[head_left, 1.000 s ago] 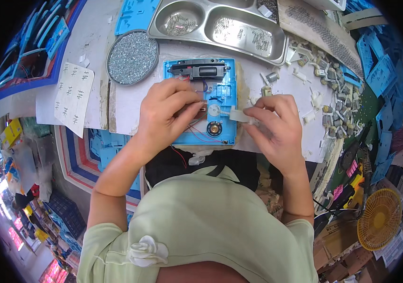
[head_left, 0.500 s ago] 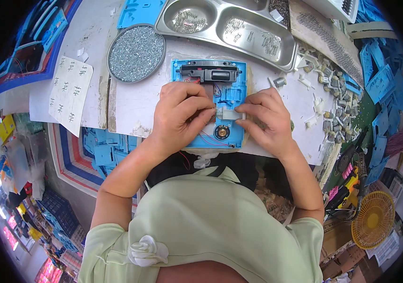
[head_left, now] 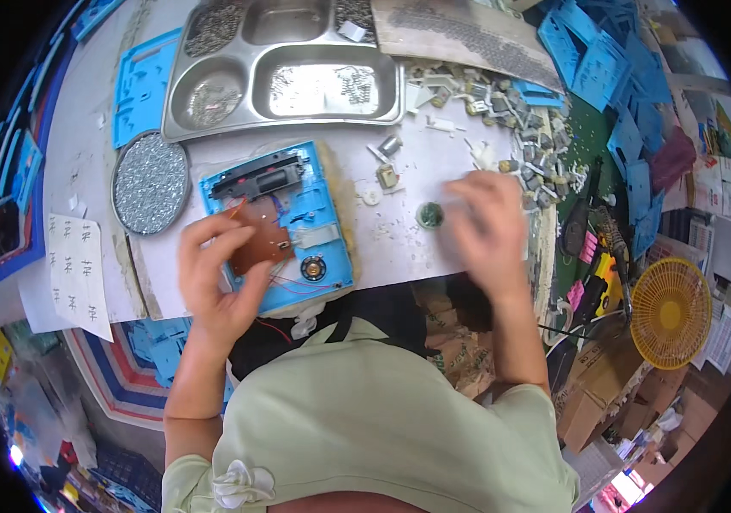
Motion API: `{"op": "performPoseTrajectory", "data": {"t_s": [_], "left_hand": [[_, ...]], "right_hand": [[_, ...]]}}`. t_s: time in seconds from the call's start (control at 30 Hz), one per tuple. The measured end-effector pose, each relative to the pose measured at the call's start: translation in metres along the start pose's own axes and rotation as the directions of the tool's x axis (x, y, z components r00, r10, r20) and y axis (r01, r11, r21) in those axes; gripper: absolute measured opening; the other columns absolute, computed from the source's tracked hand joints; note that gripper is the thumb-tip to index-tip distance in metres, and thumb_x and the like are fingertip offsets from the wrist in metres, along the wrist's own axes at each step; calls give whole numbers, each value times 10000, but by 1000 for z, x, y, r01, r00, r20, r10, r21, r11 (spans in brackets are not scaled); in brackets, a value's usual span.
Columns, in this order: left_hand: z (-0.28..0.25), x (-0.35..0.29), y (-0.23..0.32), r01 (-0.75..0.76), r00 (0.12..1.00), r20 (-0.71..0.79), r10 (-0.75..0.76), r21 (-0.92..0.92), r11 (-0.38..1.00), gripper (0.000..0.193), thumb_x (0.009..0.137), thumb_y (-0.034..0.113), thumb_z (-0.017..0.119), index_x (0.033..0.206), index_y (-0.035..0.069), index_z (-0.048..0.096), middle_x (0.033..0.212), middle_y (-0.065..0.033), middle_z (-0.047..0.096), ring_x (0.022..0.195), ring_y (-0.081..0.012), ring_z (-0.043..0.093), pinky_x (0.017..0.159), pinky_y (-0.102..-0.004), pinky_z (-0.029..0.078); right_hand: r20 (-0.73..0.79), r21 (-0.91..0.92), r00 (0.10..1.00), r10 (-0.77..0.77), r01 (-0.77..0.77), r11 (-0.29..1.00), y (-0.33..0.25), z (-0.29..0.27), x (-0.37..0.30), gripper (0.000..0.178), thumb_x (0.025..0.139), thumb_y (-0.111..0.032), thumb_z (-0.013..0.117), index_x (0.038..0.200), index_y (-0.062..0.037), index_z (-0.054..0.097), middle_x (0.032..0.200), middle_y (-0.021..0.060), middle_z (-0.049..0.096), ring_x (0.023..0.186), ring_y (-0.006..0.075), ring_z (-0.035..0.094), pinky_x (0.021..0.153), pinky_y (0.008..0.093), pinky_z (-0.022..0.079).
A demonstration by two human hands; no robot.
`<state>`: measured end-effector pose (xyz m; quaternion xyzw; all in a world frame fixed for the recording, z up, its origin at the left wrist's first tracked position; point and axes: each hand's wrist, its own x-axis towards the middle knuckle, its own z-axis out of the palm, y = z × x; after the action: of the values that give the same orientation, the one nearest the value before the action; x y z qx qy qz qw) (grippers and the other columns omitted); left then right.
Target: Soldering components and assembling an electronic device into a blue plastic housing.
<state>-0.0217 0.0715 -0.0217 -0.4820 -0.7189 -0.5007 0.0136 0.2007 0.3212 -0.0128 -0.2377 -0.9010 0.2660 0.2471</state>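
Curving over blue plastic housing (head_left: 321, 195), left hand (head_left: 214, 275), grip parted, right hand (head_left: 490, 229) blurred, grip unclear, near round tub (head_left: 422, 221)

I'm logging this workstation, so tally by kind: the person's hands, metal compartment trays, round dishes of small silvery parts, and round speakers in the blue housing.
Hands: 2 (left hand, right hand)
Compartment tray: 1
Round dish: 1
Speaker in the blue housing: 1
Total: 5

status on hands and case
Left hand open, at left edge of blue case. Right hand blurred, right of it, grip unclear. Brown board inside case, partly hidden by left hand.
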Motion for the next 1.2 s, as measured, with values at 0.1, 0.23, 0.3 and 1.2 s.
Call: {"op": "performPoseTrajectory", "data": {"t_s": [0.1, 0.23, 0.3, 1.2], "left_hand": [[-18, -1, 5, 18, 999, 38, -17, -27, 999, 322, 821, -14, 696, 1139, -21, 647, 1133, -164, 596, 1049, -275, 579, 974, -380, 452], [-22, 12, 17, -63, 993, 96, 66, -27, 998, 273, 827, -12, 701, 1097, -21, 659, 1041, -148, 606, 948, -274, 580, 865, -370, 465], [-18, 19, 22, -133, 986, 102, 135, -32, 991, 305, 794, -37, 734, 1091, 3, 677, 975, -138, 622, 863, -272, 589, 760, -362, 473], [22, 89, 55, 821, 460, 808, -368, -229, 524, 409, 1077, 330, 535, 860, 11, 673, 697, -4, 620, 624, -50, 528, 543, -224, 380]], "right_hand": [[-33, -404, 998, 58, -67, 912, 52, -43, -5, 226, 798, -63, 695, 1009, -104, 764, 1024, 99, 679, 1029, 318, 585, 921, 446, 456], [-44, -600, 989, 141, -139, 788, 70, -52, 10, 199, 802, -112, 722, 993, -126, 775, 972, 69, 682, 1010, 320, 583, 895, 457, 458], [1, -663, 981, 192, -143, 735, 74, -47, 22, 195, 798, -131, 734, 988, -130, 776, 955, 62, 680, 1000, 319, 582, 887, 460, 460], [393, 802, 907, 150, -418, 427, -57, 14, 18, 336, 903, 37, 732, 1217, 34, 613, 969, 127, 736, 829, 152, 720, 752, 298, 613]]}}
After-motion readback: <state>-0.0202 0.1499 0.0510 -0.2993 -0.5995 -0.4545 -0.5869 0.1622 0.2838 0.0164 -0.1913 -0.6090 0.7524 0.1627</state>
